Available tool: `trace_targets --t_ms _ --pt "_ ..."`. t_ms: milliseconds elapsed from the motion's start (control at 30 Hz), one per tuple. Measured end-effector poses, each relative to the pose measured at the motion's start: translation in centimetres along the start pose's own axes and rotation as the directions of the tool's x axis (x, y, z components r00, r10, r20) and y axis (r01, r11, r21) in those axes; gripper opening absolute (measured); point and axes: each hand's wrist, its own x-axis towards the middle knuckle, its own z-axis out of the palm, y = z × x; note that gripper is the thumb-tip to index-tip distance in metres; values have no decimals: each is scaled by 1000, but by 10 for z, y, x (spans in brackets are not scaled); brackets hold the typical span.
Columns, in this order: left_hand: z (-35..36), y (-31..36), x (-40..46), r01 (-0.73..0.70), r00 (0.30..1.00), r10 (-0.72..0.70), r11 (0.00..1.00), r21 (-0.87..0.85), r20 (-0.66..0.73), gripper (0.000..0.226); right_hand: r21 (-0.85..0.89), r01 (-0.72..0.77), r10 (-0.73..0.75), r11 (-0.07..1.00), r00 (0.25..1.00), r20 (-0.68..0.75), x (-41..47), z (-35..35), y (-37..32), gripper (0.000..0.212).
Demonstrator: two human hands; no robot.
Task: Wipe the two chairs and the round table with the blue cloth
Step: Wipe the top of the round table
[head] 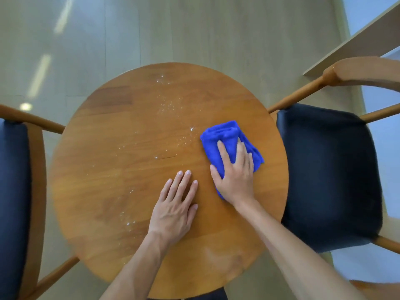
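A round wooden table [121, 169] fills the middle of the view, seen from above, with white specks and droplets scattered across its centre and left part. My right hand [234, 176] presses flat on the folded blue cloth [225, 135] on the table's right side, fingers straight. My left hand [176, 204] rests flat on the bare wood beside it, fingers straight and pointing away from me. One chair with a dark seat [329, 176] stands at the right. The other chair [13, 202] is at the left edge, partly cut off.
Pale wood-look floor [194, 29] lies beyond the table. The right chair's curved wooden armrest [359, 72] rises at the upper right, close to a pale ledge [355, 37]. Wooden chair legs and rails stick out near the table on both sides.
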Motion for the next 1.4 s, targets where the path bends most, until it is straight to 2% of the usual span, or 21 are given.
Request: trace_targets --t_ms 100,167,233,300,367,433,500,567,633,667,700,767,800,900,967,1033,1100,1167,1233,1300,1400 --pt "-3 0 0 8 1000 -9 1000 10 25 56 28 262 -263 965 963 66 -89 -21 50 57" --pt "-4 0 1 18 999 -18 1000 13 37 56 35 257 -259 966 960 102 -106 -34 83 55" --pt "-4 1 2 24 999 -24 1000 16 38 56 45 -46 44 998 998 39 -77 -31 91 59" --pt "-2 0 1 19 1000 -19 1000 10 19 56 87 -368 372 926 928 -34 -18 -21 72 66" --pt "-1 -1 0 12 1000 -12 1000 -8 -8 55 61 -464 467 884 882 -57 29 -6 38 69" --pt "-4 0 1 15 1000 -15 999 -32 -27 55 26 -345 346 938 935 -80 28 5 1 64" --pt "-8 1 2 18 999 -19 999 -40 -40 55 -10 -93 93 996 996 -14 -21 2 -15 59" --pt "-13 0 3 -1 999 -1 999 -52 -37 57 14 189 -189 982 979 73 -78 -14 13 57" --pt "-17 -3 3 -10 1000 9 996 -84 -23 60 -8 294 -291 956 950 118 -102 -27 64 57" --pt "-18 -5 3 -5 1000 3 995 -104 -27 59 -29 211 -206 977 971 122 -100 -31 80 57" --pt "-18 -5 3 2 999 -7 992 -126 -36 58 -46 34 -29 998 994 104 -92 -32 86 58" --pt "-16 -3 3 17 998 -29 983 -183 -64 50 -21 -385 385 923 923 12 -68 -22 62 60" --pt "-16 -1 3 30 994 -52 974 -223 -92 46 7 -483 483 876 876 -1 -56 -17 36 61" --pt "-25 5 6 103 962 -187 923 -370 -198 47 37 -410 410 911 912 21 -59 -6 -44 70" --pt "-32 12 9 157 929 -276 899 -409 -248 46 122 -317 292 940 938 189 -84 -13 -78 74" --pt "-35 21 13 189 920 -310 887 -420 -240 48 385 -287 162 877 932 325 -96 -34 -73 66" --pt "-31 31 17 214 934 -306 894 -393 -187 52 527 -228 111 819 963 244 -95 -51 -31 55" --pt "-21 41 24 216 955 -268 922 -322 -128 57 468 -261 224 844 965 135 -83 -56 27 51" --pt "-13 54 34 220 964 -248 946 -238 -97 62 340 -324 289 883 945 149 -66 -52 74 55" --pt "-6 69 40 261 955 -279 951 -165 -100 66 246 -283 236 927 950 205 -54 -40 95 55" --pt "8 103 29 220 967 -233 969 -116 -108 66 210 -203 170 956 971 165 -49 -26 108 50"
